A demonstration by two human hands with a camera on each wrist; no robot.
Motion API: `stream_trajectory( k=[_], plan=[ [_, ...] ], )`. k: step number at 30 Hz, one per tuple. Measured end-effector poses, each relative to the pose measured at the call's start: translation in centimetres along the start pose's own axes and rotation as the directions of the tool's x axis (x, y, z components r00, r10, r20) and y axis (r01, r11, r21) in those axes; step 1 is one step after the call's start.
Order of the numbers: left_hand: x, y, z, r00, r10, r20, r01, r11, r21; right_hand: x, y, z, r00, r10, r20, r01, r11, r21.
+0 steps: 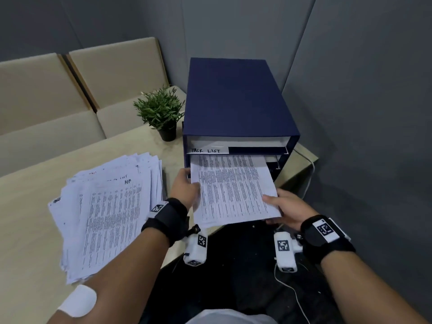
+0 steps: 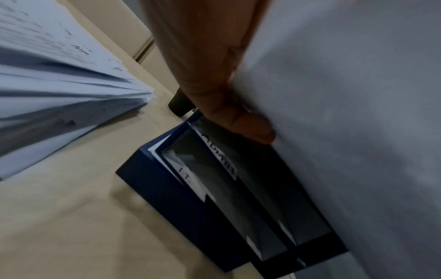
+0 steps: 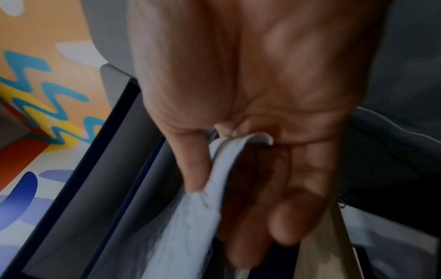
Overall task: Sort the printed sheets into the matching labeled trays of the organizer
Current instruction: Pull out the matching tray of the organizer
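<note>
A printed sheet sticks halfway out of the second tray of the dark blue organizer, just under the tray labelled TASK LIST. My left hand holds the sheet's left edge, and a fingertip lies on its underside. My right hand pinches the near right corner, thumb on top and fingers beneath the sheet. The left wrist view shows lower trays labelled ADMIN and I.T.. A fanned stack of printed sheets, the top one marked HR, lies on the table to the left.
The beige table carries a small potted plant just left of the organizer. Beige seat cushions stand behind the table, grey walls close in at the back and right. A white cable hangs off the table's right edge.
</note>
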State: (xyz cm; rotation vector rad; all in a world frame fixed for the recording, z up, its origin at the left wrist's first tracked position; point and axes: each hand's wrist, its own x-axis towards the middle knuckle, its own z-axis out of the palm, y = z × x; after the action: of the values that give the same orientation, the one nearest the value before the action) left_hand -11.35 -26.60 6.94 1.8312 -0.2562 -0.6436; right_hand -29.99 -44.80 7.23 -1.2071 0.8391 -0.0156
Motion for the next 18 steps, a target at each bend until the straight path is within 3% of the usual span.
stream_trajectory(
  k=[2,6,11,13,18],
  plan=[
    [0.0,0.6,0.2,1.0,-0.019,-0.01,0.018,0.997,-0.077,0.3,-0.1,0.0,1.0,-0.002,-0.005,0.001,0.998,-0.056],
    [-1.0,0.9,0.7,0.994,-0.059,0.091,0.075,0.98,-0.186,2.1,-1.4,0.6,0.986,-0.092,-0.138,0.102,0.992,0.067],
    [0.1,1.0,0.7,0.998,-0.049,-0.043,0.038,0.974,-0.225,2.5,-2.4,0.5,0.999,-0.006,-0.035,0.007,1.0,0.023],
    [0.5,1.1,0.5,0.997,-0.058,-0.054,0.043,0.967,-0.249,3.0,-2.9,0.7,1.0,-0.002,-0.023,0.004,0.997,0.083],
    [1.5,0.6,-0.8,0.978,-0.017,-0.207,-0.008,0.992,-0.123,5.6,-5.0,2.1,0.982,-0.042,-0.183,0.078,0.977,0.197]
  ],
)
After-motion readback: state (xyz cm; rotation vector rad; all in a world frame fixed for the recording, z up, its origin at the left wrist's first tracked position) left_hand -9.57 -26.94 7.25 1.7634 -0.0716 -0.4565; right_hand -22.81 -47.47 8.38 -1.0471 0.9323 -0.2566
